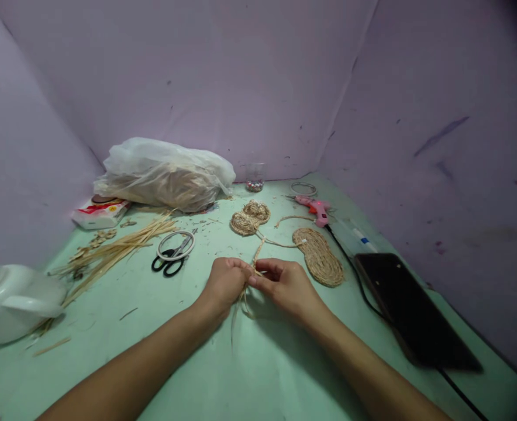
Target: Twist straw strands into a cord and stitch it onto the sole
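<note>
Centrally — both hands [231, 282] [287, 286], fingertip grip on straw braid [257, 252] — well inside table edges [464, 334]

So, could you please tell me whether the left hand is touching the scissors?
Apart: the head view shows bare green tabletop between the left hand and the scissors.

The straw braid [257, 252] was pale and narrow, plaited in its far part, with loose strands [244, 297] at its near end. Beside it, the sole-shaped straw coil [319, 258] lay flat.
</note>
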{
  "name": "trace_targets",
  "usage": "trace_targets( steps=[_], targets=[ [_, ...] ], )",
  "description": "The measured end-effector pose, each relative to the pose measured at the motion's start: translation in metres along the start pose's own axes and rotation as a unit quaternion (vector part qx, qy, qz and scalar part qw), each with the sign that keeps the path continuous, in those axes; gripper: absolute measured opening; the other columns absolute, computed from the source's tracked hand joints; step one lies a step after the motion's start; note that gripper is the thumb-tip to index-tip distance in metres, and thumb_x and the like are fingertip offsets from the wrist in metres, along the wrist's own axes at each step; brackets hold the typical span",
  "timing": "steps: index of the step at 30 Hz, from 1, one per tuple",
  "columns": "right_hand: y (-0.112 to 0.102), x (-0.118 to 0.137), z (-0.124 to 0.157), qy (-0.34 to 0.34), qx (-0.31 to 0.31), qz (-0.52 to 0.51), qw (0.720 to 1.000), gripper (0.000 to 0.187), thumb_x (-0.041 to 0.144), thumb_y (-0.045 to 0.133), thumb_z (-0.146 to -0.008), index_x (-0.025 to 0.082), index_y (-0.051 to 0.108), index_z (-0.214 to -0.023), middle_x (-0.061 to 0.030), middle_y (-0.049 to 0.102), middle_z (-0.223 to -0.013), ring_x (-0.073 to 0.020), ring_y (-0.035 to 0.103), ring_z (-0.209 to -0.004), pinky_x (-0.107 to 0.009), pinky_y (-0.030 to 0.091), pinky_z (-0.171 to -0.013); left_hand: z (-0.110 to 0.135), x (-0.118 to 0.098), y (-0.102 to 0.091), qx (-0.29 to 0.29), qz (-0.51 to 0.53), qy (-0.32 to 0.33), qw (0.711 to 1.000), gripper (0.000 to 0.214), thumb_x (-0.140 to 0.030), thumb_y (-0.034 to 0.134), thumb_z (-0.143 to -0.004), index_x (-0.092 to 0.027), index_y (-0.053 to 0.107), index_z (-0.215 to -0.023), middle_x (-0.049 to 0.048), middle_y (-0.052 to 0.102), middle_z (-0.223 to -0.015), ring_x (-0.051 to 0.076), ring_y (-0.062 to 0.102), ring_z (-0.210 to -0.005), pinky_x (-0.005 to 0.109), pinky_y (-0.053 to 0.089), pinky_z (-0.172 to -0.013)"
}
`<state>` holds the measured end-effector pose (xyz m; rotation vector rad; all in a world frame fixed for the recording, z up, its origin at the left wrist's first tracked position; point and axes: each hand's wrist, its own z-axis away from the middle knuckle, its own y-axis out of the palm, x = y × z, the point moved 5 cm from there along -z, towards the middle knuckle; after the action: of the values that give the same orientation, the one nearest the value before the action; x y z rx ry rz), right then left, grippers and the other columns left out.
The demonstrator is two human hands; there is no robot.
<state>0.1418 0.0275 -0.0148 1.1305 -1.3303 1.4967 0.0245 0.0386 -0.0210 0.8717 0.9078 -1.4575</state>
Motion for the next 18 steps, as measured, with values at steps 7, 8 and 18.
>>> trace_targets(
  steps=[7, 8, 18],
  targets=[
    [0.001, 0.013, 0.007, -0.109, 0.025, 0.155, 0.982, 0.022, 0.019, 0.047, -0.078, 0.015, 0.068, -0.08, -0.0036, 0.067, -0.071, -0.0136, 0.057, -0.062, -0.023, 0.04, -0.058, 0.0, -0.001, 0.001, 0.04, -0.017, -0.003, 0.999, 0.008, -0.01, 0.052, -0.051, -0.014, 0.048, -0.044, -0.0068, 0.036, -0.032, 0.003, 0.025, -0.032, 0.019, 0.014, -0.038],
    [0.001, 0.017, 0.008, -0.134, 0.025, 0.189, 0.972, 0.023, 0.015, 0.046, -0.078, 0.016, 0.068, -0.082, -0.0044, 0.067, -0.074, -0.014, 0.057, -0.066, -0.023, 0.04, -0.062, 0.0, -0.002, 0.001, 0.045, -0.018, -0.004, 0.999, 0.009, -0.009, 0.051, -0.05, -0.014, 0.047, -0.043, -0.007, 0.035, -0.032, 0.003, 0.024, -0.032, 0.019, 0.014, -0.037],
    [0.001, 0.013, 0.005, -0.079, 0.046, 0.118, 0.989, 0.018, 0.014, 0.048, -0.074, 0.016, 0.064, -0.081, -0.0034, 0.062, -0.073, -0.0139, 0.055, -0.068, -0.025, 0.04, -0.064, 0.0, -0.005, 0.003, 0.07, -0.024, -0.001, 0.997, 0.006, -0.009, 0.049, -0.048, -0.013, 0.047, -0.043, -0.006, 0.037, -0.033, 0.003, 0.027, -0.032, 0.019, 0.016, -0.037]
  ],
)
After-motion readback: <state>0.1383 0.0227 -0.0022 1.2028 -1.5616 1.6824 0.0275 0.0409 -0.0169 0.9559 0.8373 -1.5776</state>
